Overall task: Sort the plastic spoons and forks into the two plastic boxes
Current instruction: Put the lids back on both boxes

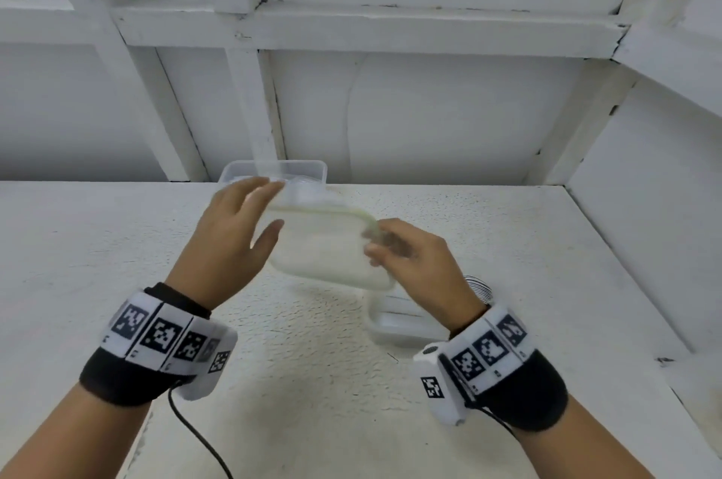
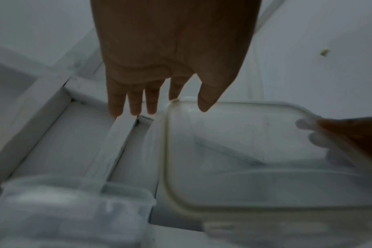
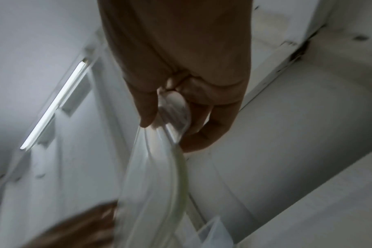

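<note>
The right hand [image 1: 414,259] pinches one corner of a translucent box lid [image 1: 328,244], held tilted above the white table [image 1: 97,244]. It looks light, thin, flexible and slick, so its rim is the best hold. Its long axis runs between the hands. The left hand [image 1: 234,228] is open beside the lid's other end. One clear box [image 1: 273,169] sits just behind the lid, another box [image 1: 394,322] below the right wrist.
</note>
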{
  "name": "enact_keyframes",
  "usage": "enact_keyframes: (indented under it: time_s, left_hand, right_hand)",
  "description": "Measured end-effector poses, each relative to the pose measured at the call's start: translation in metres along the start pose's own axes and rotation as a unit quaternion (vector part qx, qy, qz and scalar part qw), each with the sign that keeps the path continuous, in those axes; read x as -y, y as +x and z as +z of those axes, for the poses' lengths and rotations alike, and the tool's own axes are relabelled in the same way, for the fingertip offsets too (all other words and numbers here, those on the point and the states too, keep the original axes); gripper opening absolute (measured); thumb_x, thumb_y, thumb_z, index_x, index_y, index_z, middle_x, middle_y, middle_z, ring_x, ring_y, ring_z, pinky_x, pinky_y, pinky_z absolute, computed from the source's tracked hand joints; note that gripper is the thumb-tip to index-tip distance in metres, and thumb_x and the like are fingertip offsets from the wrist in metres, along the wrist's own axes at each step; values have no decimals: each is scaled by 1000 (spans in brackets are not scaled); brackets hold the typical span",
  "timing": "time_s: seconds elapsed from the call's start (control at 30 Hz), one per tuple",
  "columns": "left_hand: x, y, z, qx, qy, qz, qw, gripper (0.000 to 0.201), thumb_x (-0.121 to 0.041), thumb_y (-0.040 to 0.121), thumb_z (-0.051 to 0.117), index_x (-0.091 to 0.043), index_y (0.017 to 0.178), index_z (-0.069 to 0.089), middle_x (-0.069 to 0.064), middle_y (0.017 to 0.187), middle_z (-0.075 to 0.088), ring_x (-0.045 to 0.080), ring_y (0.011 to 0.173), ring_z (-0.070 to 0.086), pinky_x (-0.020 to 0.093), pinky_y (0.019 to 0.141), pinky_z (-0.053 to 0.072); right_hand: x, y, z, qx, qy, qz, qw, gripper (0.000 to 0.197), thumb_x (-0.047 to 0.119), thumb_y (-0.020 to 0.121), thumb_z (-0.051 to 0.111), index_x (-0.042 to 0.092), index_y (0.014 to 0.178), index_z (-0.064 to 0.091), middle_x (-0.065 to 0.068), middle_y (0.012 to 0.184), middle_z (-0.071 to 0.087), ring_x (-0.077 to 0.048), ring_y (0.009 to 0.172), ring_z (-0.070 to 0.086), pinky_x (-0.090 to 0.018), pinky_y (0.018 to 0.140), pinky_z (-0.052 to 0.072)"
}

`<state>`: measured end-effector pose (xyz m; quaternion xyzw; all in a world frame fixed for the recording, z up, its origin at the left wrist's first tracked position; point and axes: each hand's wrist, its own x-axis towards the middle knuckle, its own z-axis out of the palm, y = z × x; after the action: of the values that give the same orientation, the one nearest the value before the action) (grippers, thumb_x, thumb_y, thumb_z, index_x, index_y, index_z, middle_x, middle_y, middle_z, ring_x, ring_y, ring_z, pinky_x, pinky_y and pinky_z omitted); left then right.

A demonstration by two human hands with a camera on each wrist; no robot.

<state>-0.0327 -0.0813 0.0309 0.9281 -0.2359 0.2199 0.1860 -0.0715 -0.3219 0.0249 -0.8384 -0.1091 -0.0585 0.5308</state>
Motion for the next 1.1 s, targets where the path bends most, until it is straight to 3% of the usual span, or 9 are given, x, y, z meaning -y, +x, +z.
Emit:
enact_keyframes:
  time_s: [0.13, 0.27, 0.4, 0.5, 0.57, 0.7, 0.8, 0.93, 1.1]
  left_hand:
    - [-7, 5, 19, 65, -156, -190, 967, 58, -30, 93, 51, -9, 144, 31, 9, 142, 41, 23, 130, 39, 34, 106, 30]
    - [-29, 12, 43, 133, -334, -274, 892, 26, -29, 92, 53, -16, 115, 56, 11, 109, 64, 29, 102, 61, 41, 85, 53]
    - [-52, 18, 72, 158, -376, -331, 851, 18, -21, 90, 60, -7, 101, 61, 19, 90, 64, 25, 72, 61, 41, 73, 54]
    - [-61, 24, 92, 178, -368, -347, 844, 19, -20, 88, 62, -7, 102, 59, 9, 76, 62, 18, 58, 57, 28, 56, 51]
    - [-64, 26, 103, 188, -353, -346, 849, 22, -23, 88, 63, -11, 105, 57, 6, 77, 62, 18, 60, 59, 27, 57, 50]
    - [-69, 26, 117, 219, -323, -341, 856, 31, -28, 88, 61, -12, 115, 55, 8, 93, 62, 19, 65, 60, 30, 65, 52]
    - [-73, 26, 119, 221, -315, -339, 858, 32, -28, 90, 58, -11, 117, 54, 7, 97, 61, 19, 64, 59, 27, 56, 49]
    - [-71, 22, 118, 216, -299, -329, 870, 33, -27, 91, 58, -10, 118, 55, -1, 99, 57, 17, 86, 57, 26, 65, 45]
    - [-70, 17, 118, 224, -331, -329, 856, 27, -22, 91, 58, -12, 115, 53, -8, 86, 56, 6, 68, 54, 14, 48, 41]
  right_hand:
    - [1, -13, -46, -39, 110, 47, 992, 13, 20, 87, 60, 30, 95, 61, 3, 77, 70, -10, 68, 67, -16, 54, 46]
    - [-22, -22, -78, -127, 171, 121, 970, 17, 26, 85, 59, 21, 102, 59, 2, 71, 68, -8, 58, 63, -15, 44, 39]
    - [-71, -28, -87, -222, 83, 186, 954, 22, 22, 90, 60, 10, 109, 58, -2, 82, 64, 0, 59, 57, -13, 51, 40]
    - [-101, -32, -87, -250, 17, 238, 938, 23, 22, 90, 60, 11, 109, 60, -4, 106, 63, -15, 94, 57, -26, 84, 46]
    - [-111, -35, -86, -248, -26, 271, 930, 28, 23, 91, 59, 8, 115, 59, -7, 117, 61, -17, 103, 54, -31, 94, 42]
    - [-117, -37, -84, -220, -89, 305, 922, 36, 25, 95, 52, 7, 126, 54, -10, 128, 57, -23, 118, 52, -28, 96, 37]
    - [-117, -37, -86, -207, -96, 316, 921, 36, 26, 95, 50, 9, 127, 53, -9, 127, 57, -22, 116, 51, -28, 95, 37]
    - [-115, -40, -88, -178, -88, 315, 928, 35, 26, 95, 49, 12, 127, 52, -9, 114, 58, -20, 104, 52, -26, 85, 38]
    - [-117, -46, -85, -172, -74, 320, 929, 33, 27, 96, 49, 15, 126, 53, -10, 114, 59, -21, 106, 53, -26, 82, 37]
